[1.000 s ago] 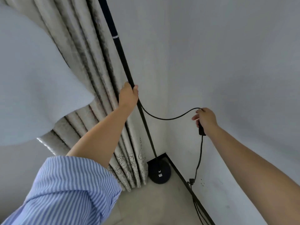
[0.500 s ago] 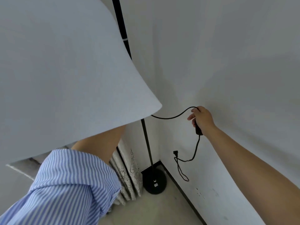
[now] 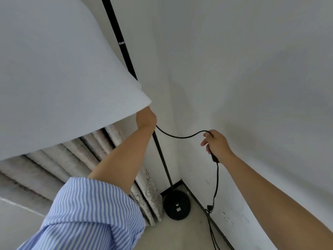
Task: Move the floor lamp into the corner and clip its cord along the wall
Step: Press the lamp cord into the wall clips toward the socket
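Note:
The floor lamp stands in the room corner: a thin black pole point(image 3: 126, 55) rising from a round black base point(image 3: 177, 206) on the floor. Its white shade point(image 3: 59, 74) fills the upper left and hides part of the pole. My left hand point(image 3: 146, 117) grips the pole just below the shade's edge. A black cord point(image 3: 180, 136) sags from the pole across to my right hand point(image 3: 216, 144), which is closed around the cord's inline switch point(image 3: 215, 158). Below that hand the cord hangs down the right wall to the plug point(image 3: 209, 207) near the skirting.
A pale patterned curtain point(image 3: 144, 195) hangs left of the pole, touching the floor beside the base. White walls meet at the corner, with a dark skirting strip point(image 3: 201, 201) along the right wall. Beige floor lies in front of the base.
The shade now covers less of the view and my left hand on the pole shows again. The cord below my right hand has dropped, with the plug down near the skirting.

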### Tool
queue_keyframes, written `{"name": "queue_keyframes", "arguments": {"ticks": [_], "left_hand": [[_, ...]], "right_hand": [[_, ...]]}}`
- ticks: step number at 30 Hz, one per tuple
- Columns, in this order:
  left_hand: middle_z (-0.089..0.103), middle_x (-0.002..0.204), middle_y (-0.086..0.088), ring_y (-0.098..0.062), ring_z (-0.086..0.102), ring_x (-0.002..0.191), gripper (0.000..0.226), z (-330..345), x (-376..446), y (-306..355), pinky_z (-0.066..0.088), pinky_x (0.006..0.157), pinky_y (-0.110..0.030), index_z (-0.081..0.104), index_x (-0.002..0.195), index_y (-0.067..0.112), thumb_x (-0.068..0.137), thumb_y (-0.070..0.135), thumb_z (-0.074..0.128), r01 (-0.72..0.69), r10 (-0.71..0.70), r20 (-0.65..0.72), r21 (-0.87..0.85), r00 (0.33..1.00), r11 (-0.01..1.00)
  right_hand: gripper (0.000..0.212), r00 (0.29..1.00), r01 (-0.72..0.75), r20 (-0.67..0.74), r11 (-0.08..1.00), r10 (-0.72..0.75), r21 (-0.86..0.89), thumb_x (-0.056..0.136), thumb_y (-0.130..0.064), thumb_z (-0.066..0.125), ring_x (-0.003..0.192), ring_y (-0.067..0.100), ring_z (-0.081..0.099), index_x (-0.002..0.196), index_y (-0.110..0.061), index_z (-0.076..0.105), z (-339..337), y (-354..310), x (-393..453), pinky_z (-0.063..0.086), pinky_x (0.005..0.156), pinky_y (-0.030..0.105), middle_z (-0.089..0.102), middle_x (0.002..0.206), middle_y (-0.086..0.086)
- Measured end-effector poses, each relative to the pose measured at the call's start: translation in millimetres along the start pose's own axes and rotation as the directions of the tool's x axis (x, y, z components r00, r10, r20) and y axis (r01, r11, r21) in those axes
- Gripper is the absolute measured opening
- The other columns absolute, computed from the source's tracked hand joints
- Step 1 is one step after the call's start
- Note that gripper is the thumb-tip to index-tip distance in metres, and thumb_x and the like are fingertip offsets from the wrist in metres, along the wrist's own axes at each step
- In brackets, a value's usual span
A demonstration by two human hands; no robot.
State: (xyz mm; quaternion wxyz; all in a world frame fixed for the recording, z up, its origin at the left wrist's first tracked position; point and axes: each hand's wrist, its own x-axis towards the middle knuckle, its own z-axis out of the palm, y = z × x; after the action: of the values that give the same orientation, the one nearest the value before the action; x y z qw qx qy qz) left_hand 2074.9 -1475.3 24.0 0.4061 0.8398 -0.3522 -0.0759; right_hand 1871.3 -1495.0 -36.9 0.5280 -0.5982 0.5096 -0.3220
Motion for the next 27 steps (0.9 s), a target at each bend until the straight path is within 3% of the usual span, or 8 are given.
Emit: {"name": "queue_keyframes", "arguments": {"ticks": [5, 12, 15, 18, 20, 22, 25, 27], "left_hand": [[0.051, 0.127, -0.026, -0.035, 0.052, 0.114, 0.048, 26.1, -8.8, -14.7, 0.044, 0.095, -0.04, 0.015, 0.135, -0.004, 0.097, 0.017, 0.036, -0.024, 0.019, -0.095, -0.05, 0.995, 0.998], [0.059, 0.116, -0.02, -0.036, 0.058, 0.103, 0.032, 57.6, -17.8, -45.9, 0.047, 0.086, -0.042, 0.038, 0.121, -0.001, 0.097, 0.019, 0.034, -0.034, 0.032, -0.117, -0.014, 0.993, 0.999], [0.064, 0.108, -0.022, -0.033, 0.063, 0.094, 0.035, 62.2, -10.5, -48.3, 0.05, 0.072, -0.036, 0.033, 0.123, -0.006, 0.098, 0.018, 0.035, -0.086, 0.097, -0.107, 0.106, 0.989, 0.991], [0.065, 0.095, -0.022, -0.032, 0.062, 0.083, 0.028, 66.2, -12.0, -44.8, 0.04, 0.051, -0.025, 0.037, 0.113, -0.004, 0.098, 0.02, 0.035, -0.178, 0.184, -0.112, 0.063, 0.977, 0.982], [0.064, 0.095, -0.023, -0.035, 0.063, 0.087, 0.014, 67.6, -15.5, -36.9, 0.043, 0.056, -0.03, 0.033, 0.096, 0.007, 0.098, 0.02, 0.035, -0.189, 0.188, -0.125, 0.005, 0.974, 0.982], [0.064, 0.107, -0.023, -0.034, 0.062, 0.093, 0.017, 66.7, -18.4, -29.5, 0.048, 0.071, -0.037, 0.022, 0.09, 0.011, 0.099, 0.02, 0.034, -0.148, 0.141, -0.133, -0.039, 0.981, 0.988], [0.062, 0.113, -0.024, -0.034, 0.061, 0.099, 0.013, 67.4, -17.8, -25.3, 0.049, 0.079, -0.039, 0.031, 0.097, 0.009, 0.099, 0.021, 0.032, -0.088, 0.077, -0.142, -0.076, 0.987, 0.993], [0.061, 0.118, -0.022, -0.032, 0.061, 0.102, 0.027, 68.8, -16.0, -22.3, 0.049, 0.082, -0.038, 0.037, 0.113, -0.002, 0.099, 0.021, 0.033, -0.047, 0.034, -0.147, -0.081, 0.989, 0.996]], "right_hand": [[0.017, 0.999, 0.045, 0.027, 0.999, -0.045, 0.005, 0.093, -0.008, 0.034, 0.045, 0.014, 0.041, 0.084, -0.011, 0.049, 9.4, 19.5, 14.1, 0.035, 0.041, 0.019, 0.057, 0.064, -0.001], [0.025, 0.994, 0.111, -0.017, 0.992, -0.11, 0.054, 0.093, -0.009, 0.035, 0.027, 0.001, 0.042, 0.074, -0.017, 0.049, 23.3, 64.2, 31.1, 0.033, 0.029, 0.009, 0.057, 0.062, 0.0], [0.033, 0.99, 0.134, -0.046, 0.986, -0.13, 0.095, 0.092, -0.006, 0.034, 0.023, -0.001, 0.04, 0.066, -0.023, 0.046, 25.4, 75.8, 31.9, 0.032, 0.028, 0.007, 0.057, 0.062, 0.001], [0.034, 0.985, 0.167, -0.058, 0.981, -0.162, 0.098, 0.092, -0.007, 0.034, 0.024, -0.001, 0.04, 0.066, -0.024, 0.046, 23.0, 74.4, 31.0, 0.033, 0.029, 0.007, 0.057, 0.062, 0.001], [0.034, 0.981, 0.182, -0.078, 0.98, -0.176, 0.084, 0.093, -0.007, 0.033, 0.024, -0.001, 0.04, 0.066, -0.025, 0.046, 19.0, 69.3, 30.6, 0.034, 0.03, 0.008, 0.057, 0.062, 0.001], [0.033, 0.979, 0.192, -0.088, 0.979, -0.185, 0.073, 0.093, -0.008, 0.033, 0.024, -0.001, 0.04, 0.067, -0.024, 0.045, 14.5, 64.2, 29.7, 0.034, 0.03, 0.007, 0.056, 0.062, 0.0], [0.031, 0.976, 0.198, -0.099, 0.979, -0.193, 0.047, 0.093, -0.008, 0.033, 0.024, -0.002, 0.041, 0.068, -0.023, 0.046, 8.7, 60.0, 28.4, 0.033, 0.029, 0.006, 0.056, 0.062, 0.0], [0.027, 0.977, 0.19, -0.106, 0.981, -0.186, 0.028, 0.093, -0.009, 0.033, 0.025, -0.002, 0.041, 0.072, -0.02, 0.046, 5.5, 58.8, 26.8, 0.033, 0.029, 0.006, 0.056, 0.063, -0.001]]}}
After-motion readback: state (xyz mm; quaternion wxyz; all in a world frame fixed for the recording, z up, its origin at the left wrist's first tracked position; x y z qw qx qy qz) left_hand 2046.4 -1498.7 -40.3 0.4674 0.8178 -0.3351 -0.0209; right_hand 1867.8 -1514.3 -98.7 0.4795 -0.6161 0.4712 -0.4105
